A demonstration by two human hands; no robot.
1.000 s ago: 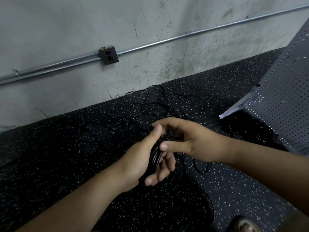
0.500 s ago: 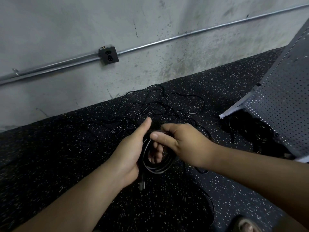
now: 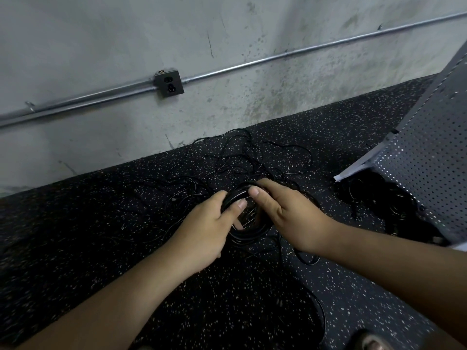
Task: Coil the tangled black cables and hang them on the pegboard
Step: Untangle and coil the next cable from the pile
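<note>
Since the frame half a second back, the left hand (image 3: 204, 231) has dropped its thumb from pointing up to lying across the coil (image 3: 249, 234), and the right hand (image 3: 285, 213) has slid round to the coil's far rim. Left hand now: fingers curled under the loops, thumb clamped over the top, which I read as the anchor grip that keeps the turns stacked. Right hand now: thumb and forefinger pinch the far edge of the same coil; the other fingers are hidden behind it. I judge it is laying or seating a fresh turn, hence the two thumbs nearly touching. The coil sits between both hands, held just above the floor (image 3: 101, 223), near centre. A strand runs from it toward the near right and loops on the floor, so the cable is not fully wound. Farther off, toward the wall (image 3: 227, 59), the tangle (image 3: 240, 160) lies loose and untouched. At far right the pegboard (image 3: 429, 168) leans at a tilt; dark shapes beneath it may be cables, but I cannot tell. Step in hand: coiling; hanging not yet begun.
</note>
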